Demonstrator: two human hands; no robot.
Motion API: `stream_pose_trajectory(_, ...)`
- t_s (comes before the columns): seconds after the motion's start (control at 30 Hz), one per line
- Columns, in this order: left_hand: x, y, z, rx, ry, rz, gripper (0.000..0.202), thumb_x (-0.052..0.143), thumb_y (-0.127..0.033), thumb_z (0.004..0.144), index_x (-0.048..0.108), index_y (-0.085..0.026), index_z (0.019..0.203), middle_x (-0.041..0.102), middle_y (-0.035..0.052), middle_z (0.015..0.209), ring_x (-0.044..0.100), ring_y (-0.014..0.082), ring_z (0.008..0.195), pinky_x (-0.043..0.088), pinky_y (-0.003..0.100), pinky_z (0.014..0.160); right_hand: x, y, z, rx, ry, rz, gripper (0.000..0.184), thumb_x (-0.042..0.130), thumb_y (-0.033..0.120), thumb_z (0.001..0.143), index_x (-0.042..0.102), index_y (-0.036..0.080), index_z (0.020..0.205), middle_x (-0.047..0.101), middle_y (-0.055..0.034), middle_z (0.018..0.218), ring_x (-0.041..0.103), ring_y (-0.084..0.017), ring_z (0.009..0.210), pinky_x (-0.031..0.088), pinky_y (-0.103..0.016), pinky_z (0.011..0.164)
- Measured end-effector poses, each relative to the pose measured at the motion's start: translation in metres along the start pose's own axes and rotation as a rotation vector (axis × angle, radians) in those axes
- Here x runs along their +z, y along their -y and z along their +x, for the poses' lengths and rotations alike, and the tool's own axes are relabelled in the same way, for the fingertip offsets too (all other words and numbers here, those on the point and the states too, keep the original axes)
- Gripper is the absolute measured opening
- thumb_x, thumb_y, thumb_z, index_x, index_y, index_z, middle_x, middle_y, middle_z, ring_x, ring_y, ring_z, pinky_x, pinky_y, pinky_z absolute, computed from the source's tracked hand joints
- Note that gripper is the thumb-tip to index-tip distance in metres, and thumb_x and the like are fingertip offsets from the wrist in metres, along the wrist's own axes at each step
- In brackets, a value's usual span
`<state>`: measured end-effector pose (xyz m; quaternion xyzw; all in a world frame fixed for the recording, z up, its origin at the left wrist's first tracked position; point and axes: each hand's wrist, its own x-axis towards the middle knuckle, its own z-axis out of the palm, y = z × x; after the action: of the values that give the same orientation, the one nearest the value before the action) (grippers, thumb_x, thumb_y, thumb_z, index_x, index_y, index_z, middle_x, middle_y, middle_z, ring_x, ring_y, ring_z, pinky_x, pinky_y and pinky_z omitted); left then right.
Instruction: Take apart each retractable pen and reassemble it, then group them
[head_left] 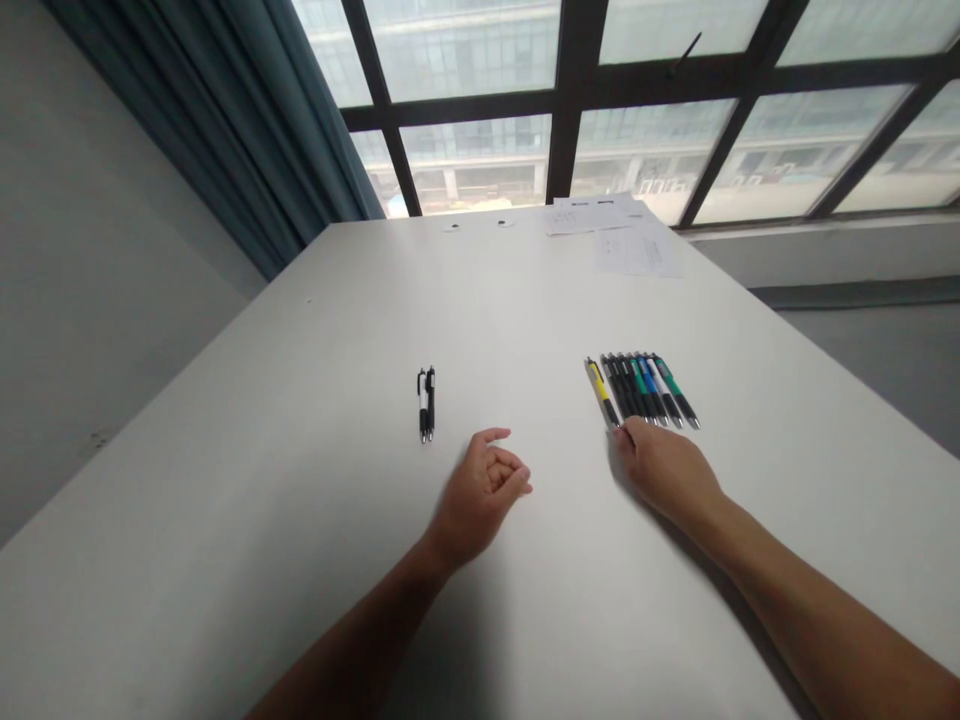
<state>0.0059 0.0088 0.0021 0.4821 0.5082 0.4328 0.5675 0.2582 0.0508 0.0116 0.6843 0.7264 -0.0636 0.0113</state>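
Left hand [480, 497] near two pens [426, 404], right hand [664, 472] at pen row [641, 390]

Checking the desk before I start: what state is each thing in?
Left hand: empty, fingers loosely curled.
Right hand: open, beside the yellow pen's tip.
Two black-and-white plastic click pens: lying side by side.
Row of multicoloured plastic click pens: lying side by side, fanned.
White paper sheets: lying flat.
Teal fabric curtain: hanging beside the window.
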Motion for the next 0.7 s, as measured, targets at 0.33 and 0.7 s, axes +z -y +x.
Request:
stream_pose_trajectory(0.33, -0.0015, 0.0056, -0.0013, 0.077, 0.061, 0.154, 0.035, 0.065, -0.023, 0.091, 0.049, -0.018, 0.122, 0.063, -0.0019, 0.087, 0.069, 0.014, 0.076, 0.057, 0.032, 0.077, -0.0004, -0.0004, 0.0027, 0.062, -0.005, -0.037, 0.04, 0.035, 0.036, 0.109, 0.066, 0.015, 0.096, 0.076, -0.0168, 0.086, 0.073, -0.028, 0.074, 0.037, -0.034, 0.061)
stream_pose_trajectory(0.7, -0.005, 0.0082, 0.0002, 0.209, 0.079, 0.34, 0.028, 0.062, -0.023, 0.094, 0.053, -0.018, 0.119, 0.067, 0.0009, 0.09, 0.067, 0.0133, 0.073, 0.054, 0.028, 0.071, -0.0026, -0.0013, 0.0022, 0.096, -0.023, -0.028, 0.041, 0.04, 0.039, 0.107, 0.069, 0.015, 0.091, 0.076, -0.0178, 0.082, 0.071, -0.028, 0.07, 0.035, -0.034, 0.06)
